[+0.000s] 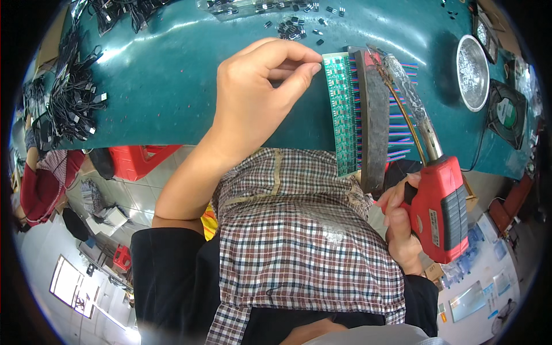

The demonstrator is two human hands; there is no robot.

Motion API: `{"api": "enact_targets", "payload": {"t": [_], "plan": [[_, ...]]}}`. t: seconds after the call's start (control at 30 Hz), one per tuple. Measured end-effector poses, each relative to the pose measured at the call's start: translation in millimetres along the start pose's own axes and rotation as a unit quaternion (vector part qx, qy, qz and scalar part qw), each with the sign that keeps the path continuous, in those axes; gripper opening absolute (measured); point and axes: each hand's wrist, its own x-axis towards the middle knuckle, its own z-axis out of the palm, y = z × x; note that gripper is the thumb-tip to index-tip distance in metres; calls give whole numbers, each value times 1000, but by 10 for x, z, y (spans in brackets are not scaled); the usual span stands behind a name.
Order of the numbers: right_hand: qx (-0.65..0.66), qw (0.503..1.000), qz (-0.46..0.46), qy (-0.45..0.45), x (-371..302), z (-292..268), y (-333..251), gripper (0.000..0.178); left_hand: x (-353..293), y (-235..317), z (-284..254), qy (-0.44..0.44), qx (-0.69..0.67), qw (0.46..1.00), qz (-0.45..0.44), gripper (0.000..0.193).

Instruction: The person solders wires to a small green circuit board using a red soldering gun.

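Note:
A green circuit board panel [340, 115], made of several small boards in a row, stands lengthwise at the table's front edge. My left hand [259, 95] is closed in a pinch at its far left corner, thumb and forefinger against the edge. A long dark bar [372, 126] lies along the panel's right side. Thin striped ribbon wires [401, 126] come out from under the bar to the right. My right hand [401, 224] is wrapped round the handle of a red and black soldering gun [440, 210]. Its metal barrel and thin brass-coloured tube reach over the wires to the bar's far end.
Bundles of black cables [69, 103] lie at the left. Small black connectors [292, 27] are scattered at the back, near a clear tray [247, 7]. A metal bowl [472, 73] and a black fan [507, 114] stand at the right. Another person's red sleeve [43, 187] shows far left, near a red stool [135, 164].

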Motion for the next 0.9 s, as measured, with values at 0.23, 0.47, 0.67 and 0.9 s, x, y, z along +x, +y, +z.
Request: {"api": "enact_targets", "payload": {"t": [0.23,0.47,0.67,0.9], "plan": [[11,999,-21,-49,-11,-58,19,46,22,-5,41,18,15,1000,19,11],[-128,991,-8,-40,-10,-127,100,29,36,14,17,12,95,993,62,10],[-99,995,-4,-24,52,-40,121,19,68,29,-12,-6,128,989,72,11],[-58,998,22,-20,79,3,116,17,87,45,-45,-22,138,988,70,11]]}}
